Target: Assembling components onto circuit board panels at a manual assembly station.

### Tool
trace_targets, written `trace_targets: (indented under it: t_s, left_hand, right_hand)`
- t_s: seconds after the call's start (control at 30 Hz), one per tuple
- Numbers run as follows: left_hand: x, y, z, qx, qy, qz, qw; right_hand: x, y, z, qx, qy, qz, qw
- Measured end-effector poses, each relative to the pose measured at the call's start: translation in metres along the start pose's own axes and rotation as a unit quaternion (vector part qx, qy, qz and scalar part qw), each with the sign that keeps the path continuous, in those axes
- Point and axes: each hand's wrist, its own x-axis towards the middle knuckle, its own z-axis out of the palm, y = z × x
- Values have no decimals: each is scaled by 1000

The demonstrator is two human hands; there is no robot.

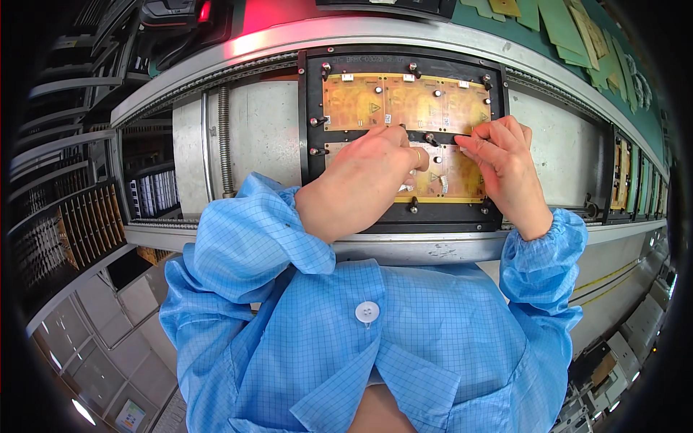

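Note:
A black carrier frame (pixel 404 221) lies on the rails in front of me, holding two rows of yellow circuit boards. The far board panel (pixel 352 101) shows fully, with white connectors, small round parts and warning triangles. My left hand (pixel 368 173) reaches over the near board panel (pixel 462 186), its fingers curled down and hiding the panel's left part. At the gap between the rows, my right hand (pixel 505 155) has thumb and fingertips pinched together by the panel's upper right edge. What either hand grips is too small or hidden. A black turn clip (pixel 431 138) sits between the hands.
Metal rails with a chain (pixel 253 72) run left and right of the carrier. A long spring (pixel 224 144) lies at the left. Racks of boards (pixel 90 215) stand far left. Green boards (pixel 570 32) lie at the far right, and a red light (pixel 205 11) glows at the back.

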Motion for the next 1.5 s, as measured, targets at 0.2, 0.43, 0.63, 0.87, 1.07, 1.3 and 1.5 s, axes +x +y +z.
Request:
trace_targets:
  t_s: [0.2,0.43,0.63,0.87,1.07,1.3,1.5]
  left_hand:
    - [4,-6,-3,-19,-20,-9,1000]
    - [3,-8,-9,-44,76,36,995]
    - [-8,-23,-40,-138,109,-57,983]
    - [-21,-35,-51,-252,74,-171,950]
    - [-29,-38,-51,-292,50,-208,932]
    - [-33,-40,-43,-295,86,-150,940]
    - [-36,-44,-40,-252,77,-135,955]
  right_hand:
    - [4,-22,-12,8,17,11,1000]
    - [-9,-24,0,70,-69,-41,994]
    - [-3,-32,-3,177,-13,65,982]
    - [25,-34,6,96,27,-58,993]
    - [32,-34,17,63,25,-81,994]
    - [32,-35,20,42,21,-73,996]
    - [30,-33,15,21,35,-93,995]
